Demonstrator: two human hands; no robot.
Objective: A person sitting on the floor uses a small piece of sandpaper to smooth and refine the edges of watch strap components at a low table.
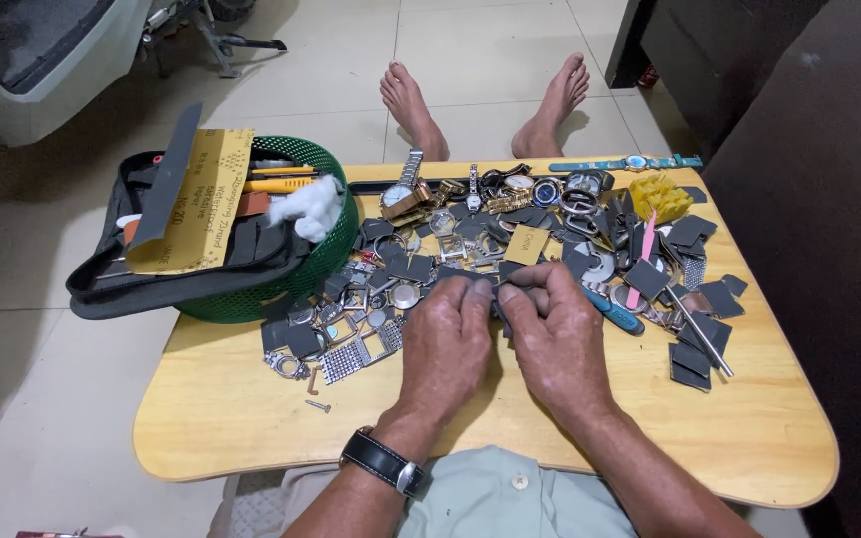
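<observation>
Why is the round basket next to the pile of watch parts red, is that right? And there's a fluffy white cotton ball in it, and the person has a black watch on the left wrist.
Not quite: the head view shows the round plastic mesh basket is green, not red. The fluffy white cotton ball does sit in it, and the black-strapped wristwatch is on the left hand's wrist.

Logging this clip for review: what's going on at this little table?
A person sits on the floor at a low wooden table strewn with watches, straps and small metal parts. The left hand and right hand meet at the middle, pinching a small dark piece between the fingertips. A green basket holding a tool pouch sits at the left.
</observation>
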